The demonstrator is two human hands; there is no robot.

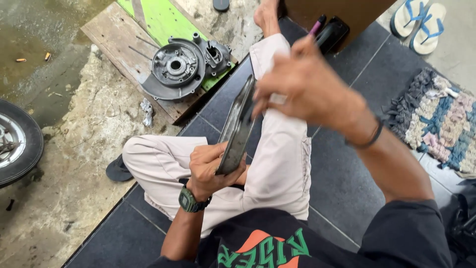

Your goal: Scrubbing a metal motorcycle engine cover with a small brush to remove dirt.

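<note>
Holding a grey metal cover (237, 130) on edge over the lap: left hand (210, 166) closes around its near end, thumb on the upper face, fingers curled beneath. Right hand (302, 82) sits at the far end of the cover, fingers bent and pressing what looks like a small pale pad or cloth against the rim; the hand is motion-blurred, so I cannot tell exactly how tight the grip is or what the pad is

Judgement on the step: rubbing along the rim likely goes best with the left hand kept firm and the wrist braced on the thigh, so the cover does not rock; strokes short and along the edge, not across it, since the rim looks thin and could catch fingertips

Room, all relative to the cover: beyond it and to the left, an engine casing (178, 67) lies on a wooden board (116, 37), well apart. Further left, a wheel (15, 141) at the picture's edge. To the right, bare dark tiles, then a woven rug (436, 121). Beyond, near the right hand, a dark object with a purple-tipped tool (317, 25). Elbows have free swing rightward; the raised knee just beside the cover limits downward travel
</note>
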